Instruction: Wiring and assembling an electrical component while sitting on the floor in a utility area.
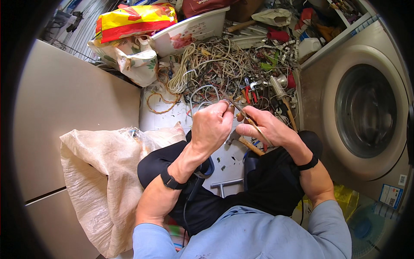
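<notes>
My left hand (211, 125) is closed in a fist, thumb up, around what looks like a grey cable (205, 86) that loops out beside it. Close to it, my right hand (269, 125) grips a thin, slender tool (254, 124) with a tan edge; its dark tip reaches toward the left fist. The exact kind of tool is unclear, and fingers cover where tool and cable meet. Below the hands, between my knees, lies a hammer (251, 146) with a wooden handle. Red-handled pliers (247, 94) lie just beyond the hands.
A big tangled heap of cables (215, 64) spreads ahead. A beige woven sack (101, 181) slumps at my left, beside a pale cabinet (77, 108). At the right stands a washing machine (319, 99). Plastic bags (138, 60) and a white tub (194, 28) stand at the back left.
</notes>
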`<action>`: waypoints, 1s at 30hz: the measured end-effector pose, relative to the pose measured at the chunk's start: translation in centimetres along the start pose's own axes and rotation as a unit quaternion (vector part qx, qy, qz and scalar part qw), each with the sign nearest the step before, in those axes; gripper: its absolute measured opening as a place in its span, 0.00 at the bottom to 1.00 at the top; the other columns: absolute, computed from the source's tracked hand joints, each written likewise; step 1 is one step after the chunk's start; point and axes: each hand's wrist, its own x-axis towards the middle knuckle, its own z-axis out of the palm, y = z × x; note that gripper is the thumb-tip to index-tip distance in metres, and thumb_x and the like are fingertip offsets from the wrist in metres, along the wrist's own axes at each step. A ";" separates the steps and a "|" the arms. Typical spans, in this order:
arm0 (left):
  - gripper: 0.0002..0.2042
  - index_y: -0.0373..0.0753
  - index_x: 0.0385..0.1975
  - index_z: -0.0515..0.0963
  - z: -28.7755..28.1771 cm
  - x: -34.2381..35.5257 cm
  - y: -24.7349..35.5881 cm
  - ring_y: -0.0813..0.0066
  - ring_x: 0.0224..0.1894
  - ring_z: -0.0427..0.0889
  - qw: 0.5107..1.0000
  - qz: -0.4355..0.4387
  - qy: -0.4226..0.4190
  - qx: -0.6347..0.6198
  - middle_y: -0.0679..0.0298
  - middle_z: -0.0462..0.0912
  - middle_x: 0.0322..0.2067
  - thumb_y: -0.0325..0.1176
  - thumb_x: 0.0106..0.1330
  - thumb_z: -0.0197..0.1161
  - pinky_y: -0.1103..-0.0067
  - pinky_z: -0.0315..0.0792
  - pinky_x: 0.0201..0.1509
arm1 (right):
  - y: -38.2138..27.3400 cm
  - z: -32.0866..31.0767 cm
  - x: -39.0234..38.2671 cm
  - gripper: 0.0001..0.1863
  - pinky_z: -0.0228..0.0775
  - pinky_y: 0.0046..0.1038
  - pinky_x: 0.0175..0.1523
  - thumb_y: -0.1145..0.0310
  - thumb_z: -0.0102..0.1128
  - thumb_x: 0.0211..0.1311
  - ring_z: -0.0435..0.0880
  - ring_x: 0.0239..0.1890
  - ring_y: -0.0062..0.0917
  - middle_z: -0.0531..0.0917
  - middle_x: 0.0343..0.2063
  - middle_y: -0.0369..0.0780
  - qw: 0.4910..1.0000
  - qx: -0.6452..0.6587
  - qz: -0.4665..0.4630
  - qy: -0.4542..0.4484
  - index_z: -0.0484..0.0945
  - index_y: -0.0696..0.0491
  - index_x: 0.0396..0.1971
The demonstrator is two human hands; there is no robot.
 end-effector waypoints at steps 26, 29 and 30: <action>0.08 0.31 0.32 0.82 0.6 -0.3 0.0 0.54 0.24 0.83 0.991 -0.091 -0.042 -0.090 0.47 0.82 0.24 0.30 0.68 0.60 0.67 0.73 0.29 | 0.4 1.3 0.2 0.27 0.75 0.44 0.41 0.48 0.68 0.66 0.84 0.36 0.52 0.83 0.31 0.55 0.988 -0.121 -0.028 0.096 0.74 0.61 0.38; 0.09 0.31 0.31 0.83 0.6 -0.1 0.4 0.60 0.24 0.84 0.990 -0.100 -0.051 -0.089 0.50 0.83 0.22 0.30 0.68 0.60 0.69 0.72 0.28 | 0.5 1.1 0.1 0.27 0.75 0.44 0.40 0.48 0.68 0.66 0.84 0.35 0.52 0.83 0.30 0.54 0.986 -0.135 -0.023 0.096 0.74 0.61 0.38; 0.09 0.31 0.30 0.83 0.5 -0.1 0.6 0.63 0.24 0.84 0.989 -0.108 -0.057 -0.088 0.53 0.84 0.21 0.30 0.68 0.61 0.71 0.72 0.27 | 0.5 1.1 0.1 0.27 0.75 0.44 0.39 0.48 0.68 0.66 0.84 0.34 0.52 0.83 0.30 0.54 0.985 -0.145 -0.019 0.093 0.74 0.61 0.37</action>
